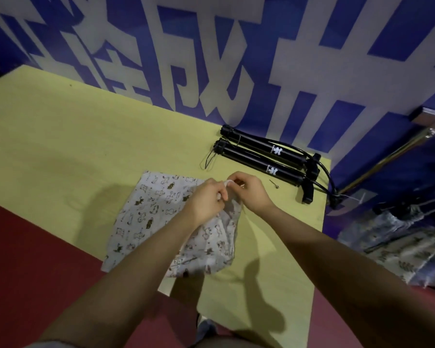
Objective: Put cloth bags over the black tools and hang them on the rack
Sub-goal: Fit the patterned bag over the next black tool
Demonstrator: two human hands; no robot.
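A white cloth bag point(146, 217) printed with small animals lies on the yellow table point(60, 136), part of it hanging over the near edge. My left hand point(207, 197) and my right hand point(250, 190) meet above its right end, both pinching the white drawstring point(228, 183) at the bag's mouth. Two black tools point(266, 156), long tubes with white logos, hoses and foot pieces, lie side by side at the table's far right, beyond my hands. No hand touches them.
A small metal pin point(274, 184) lies on the table between my right hand and the tools. To the right, past the table edge, a metal rack bar point(387, 156) slants down, with printed cloth bags point(402, 242) hanging below it. A blue and white wall stands behind.
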